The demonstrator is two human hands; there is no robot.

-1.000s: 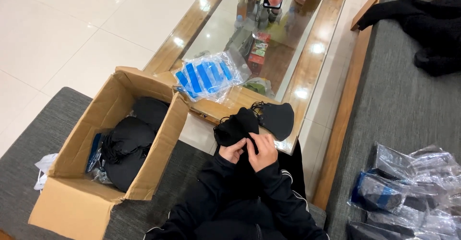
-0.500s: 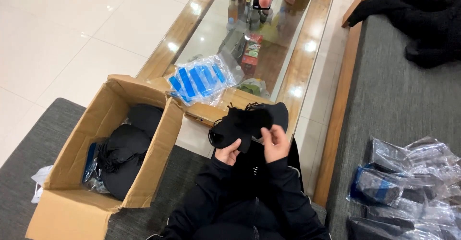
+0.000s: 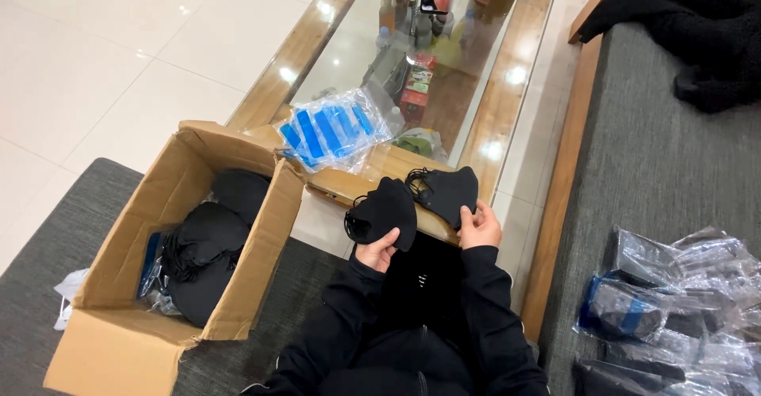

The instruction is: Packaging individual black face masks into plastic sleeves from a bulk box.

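Pale glossy floor tiles (image 3: 119, 39) fill the far left of the head view, and a glass-topped counter (image 3: 507, 118) with a wooden frame runs away from the person, carrying bottles and small packets at its far end.

The left hand (image 3: 379, 251) is closed on the lower edge of a black face mask (image 3: 388, 212), thumb on top, holding it up over the near edge of the counter. The right hand (image 3: 479, 228), just beside it, pinches the bottom of a second black mask (image 3: 449, 192) that stands a little farther out, its ear loops hanging on the side nearer the first mask. The two masks are close together, nearly touching. Both arms wear black sleeves (image 3: 491, 317).

Beyond the left hand, on the counter's near corner, lies a clear bag of blue-striped packets (image 3: 333, 130). To the left of that hand an open cardboard box (image 3: 127, 301) sits on a grey rug, holding a heap of black masks (image 3: 202, 245). To the right of the right hand, a grey sofa (image 3: 666, 174) carries a pile of clear plastic-wrapped packs (image 3: 674, 309), and a black garment (image 3: 697, 31) lies farther back on it.
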